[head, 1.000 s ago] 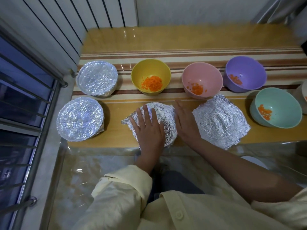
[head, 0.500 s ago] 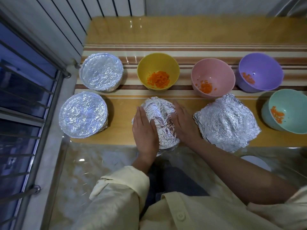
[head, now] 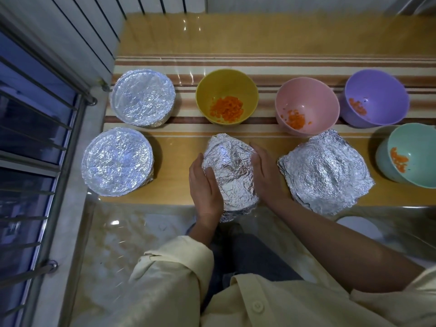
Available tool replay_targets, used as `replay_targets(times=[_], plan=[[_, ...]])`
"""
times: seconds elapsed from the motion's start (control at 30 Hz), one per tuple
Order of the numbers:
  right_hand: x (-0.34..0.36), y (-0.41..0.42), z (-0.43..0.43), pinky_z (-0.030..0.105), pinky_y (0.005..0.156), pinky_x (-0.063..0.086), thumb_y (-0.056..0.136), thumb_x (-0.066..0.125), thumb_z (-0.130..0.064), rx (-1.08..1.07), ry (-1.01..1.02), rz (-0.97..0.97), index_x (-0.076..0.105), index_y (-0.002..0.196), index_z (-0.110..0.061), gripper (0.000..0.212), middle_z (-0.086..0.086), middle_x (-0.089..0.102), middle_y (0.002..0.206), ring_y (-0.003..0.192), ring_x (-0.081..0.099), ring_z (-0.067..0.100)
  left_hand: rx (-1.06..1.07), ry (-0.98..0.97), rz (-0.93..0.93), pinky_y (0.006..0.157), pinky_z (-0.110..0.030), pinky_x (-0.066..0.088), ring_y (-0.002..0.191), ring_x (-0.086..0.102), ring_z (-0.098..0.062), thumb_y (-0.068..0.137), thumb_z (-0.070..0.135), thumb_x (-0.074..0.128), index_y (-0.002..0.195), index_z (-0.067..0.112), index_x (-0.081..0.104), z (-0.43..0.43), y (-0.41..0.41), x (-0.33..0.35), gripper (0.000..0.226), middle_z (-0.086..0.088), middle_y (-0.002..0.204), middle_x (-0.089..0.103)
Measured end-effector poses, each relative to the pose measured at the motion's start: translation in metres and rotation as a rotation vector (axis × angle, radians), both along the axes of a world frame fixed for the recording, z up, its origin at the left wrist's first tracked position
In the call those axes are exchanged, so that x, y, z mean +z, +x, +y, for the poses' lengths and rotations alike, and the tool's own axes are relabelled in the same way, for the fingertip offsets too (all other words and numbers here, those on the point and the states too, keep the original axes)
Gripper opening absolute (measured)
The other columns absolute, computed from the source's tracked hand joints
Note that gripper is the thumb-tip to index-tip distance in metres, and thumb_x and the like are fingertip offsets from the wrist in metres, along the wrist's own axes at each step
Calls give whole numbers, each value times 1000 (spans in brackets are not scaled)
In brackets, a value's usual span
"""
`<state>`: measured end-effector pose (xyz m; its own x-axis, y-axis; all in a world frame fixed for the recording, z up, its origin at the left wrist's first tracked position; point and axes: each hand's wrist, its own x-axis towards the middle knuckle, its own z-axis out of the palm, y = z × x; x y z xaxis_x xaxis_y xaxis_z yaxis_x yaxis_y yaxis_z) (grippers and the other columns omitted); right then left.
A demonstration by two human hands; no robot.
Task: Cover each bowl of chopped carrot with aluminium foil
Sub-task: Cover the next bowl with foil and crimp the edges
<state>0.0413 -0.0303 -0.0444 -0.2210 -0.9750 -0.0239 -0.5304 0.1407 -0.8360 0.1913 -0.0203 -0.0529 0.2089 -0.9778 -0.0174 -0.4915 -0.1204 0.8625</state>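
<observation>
A foil-wrapped bowl (head: 230, 171) stands at the table's front edge, between my two hands. My left hand (head: 204, 187) presses the foil against its left side, fingers curved round it. My right hand (head: 267, 171) presses the right side the same way. Two bowls tightly covered in foil sit at the left, one in front (head: 117, 161) and one behind (head: 143, 97). A loose crumpled foil sheet (head: 326, 172) lies to the right. Open bowls with chopped carrot: yellow (head: 227, 95), pink (head: 306, 105), purple (head: 376, 97), teal (head: 411, 154).
The wooden table (head: 259, 34) has a striped cloth across its middle. A barred window (head: 28, 138) and a white radiator run along the left. A glossy marble ledge (head: 141, 232) lies below the table's front edge.
Both hands slid from the top of the foil down to the bowl's sides, folding the foil's corners in around it. The view shifted a little to the left.
</observation>
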Motion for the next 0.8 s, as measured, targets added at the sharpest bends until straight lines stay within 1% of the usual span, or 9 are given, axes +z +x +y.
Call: replay_targets(times=[0.07,0.2,0.27,0.43,0.53,0.6,0.63,0.7,0.8], plan=[[0,0,0,21,94,38,102,31,-28,-20,-7,-27,51,133,-9,40,1,57,125,110,51,8,7,0,29,111,-28,33,132,44,-21,106,27,31,145,1,42,0,0,1,48,-13,143,49],[2,2,1,32,68,38,103,33,-22,-84,25,-89,55,99,-7,27,7,55,82,72,45,7,16,2,60,108,-19,30,132,44,-19,106,25,31,146,3,42,-1,-1,1,47,-12,142,49],[2,2,1,33,63,35,104,34,-19,-100,44,-106,54,93,-4,28,12,51,75,65,40,9,21,5,71,108,-18,30,132,45,-19,106,24,32,146,3,42,-1,-1,1,46,-12,142,49],[11,2,-2,19,54,25,104,32,-17,-122,115,-191,33,69,-23,35,-6,31,67,57,29,2,11,29,67,103,-3,25,132,44,-18,108,16,34,147,2,40,-2,2,1,41,-11,143,48],[11,-5,-2,27,59,27,105,31,-22,-101,160,-186,34,69,-22,35,-5,33,67,59,29,3,-29,78,58,110,-18,28,136,43,-24,108,27,33,148,2,39,-3,6,5,48,-13,146,47],[10,-10,-3,28,71,36,104,32,-26,-99,139,-103,55,86,-20,30,-5,54,84,75,46,3,-22,53,-38,113,-35,32,134,45,-30,103,39,29,144,0,43,-6,11,8,59,-16,144,50],[10,-13,-4,27,85,39,104,31,-28,-94,112,-47,59,111,-17,31,-4,59,109,97,52,4,-18,9,-115,112,-41,33,133,46,-32,101,39,28,142,-1,46,-10,14,11,60,-17,142,51],[13,-14,-7,27,107,30,103,31,-29,-19,19,87,43,141,-11,44,3,43,145,132,38,12,-88,-107,-242,112,-46,33,133,45,-34,100,33,32,139,0,50,-20,18,18,54,-17,143,51],[17,-9,-15,35,113,26,102,31,-27,228,-143,337,39,144,-7,47,11,36,150,138,33,22,-367,-287,-399,112,-47,34,136,46,-34,101,25,36,139,1,53,-41,13,24,48,-17,144,52]])
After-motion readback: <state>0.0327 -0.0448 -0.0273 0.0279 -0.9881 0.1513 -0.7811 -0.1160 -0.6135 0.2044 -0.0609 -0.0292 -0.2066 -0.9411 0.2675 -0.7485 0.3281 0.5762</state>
